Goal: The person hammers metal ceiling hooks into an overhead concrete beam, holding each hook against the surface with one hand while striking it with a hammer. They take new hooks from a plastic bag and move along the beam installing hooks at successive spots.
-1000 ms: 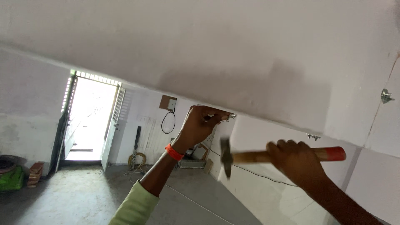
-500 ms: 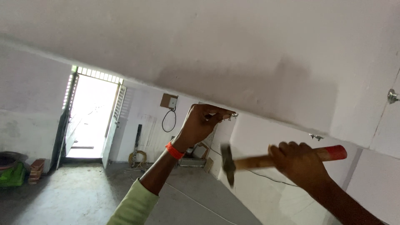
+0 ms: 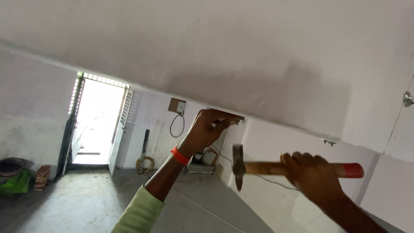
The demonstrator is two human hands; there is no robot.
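Two hands up at the wall-ceiling corner. I see the left hand (image 3: 206,129) pinching a small nail or clip (image 3: 239,122) (too small to tell) against the wall, steadying it for a strike. Right hand (image 3: 311,174) is wrapped tight around the wooden hammer (image 3: 267,168), head hanging just below the fastener. Versus half a second ago, the hammer has barely shifted.

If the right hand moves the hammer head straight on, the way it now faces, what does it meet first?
Probably the small fastener that the left hand pinches at the wall-ceiling edge. The hammer in the right hand hangs just below it; depth is unclear.
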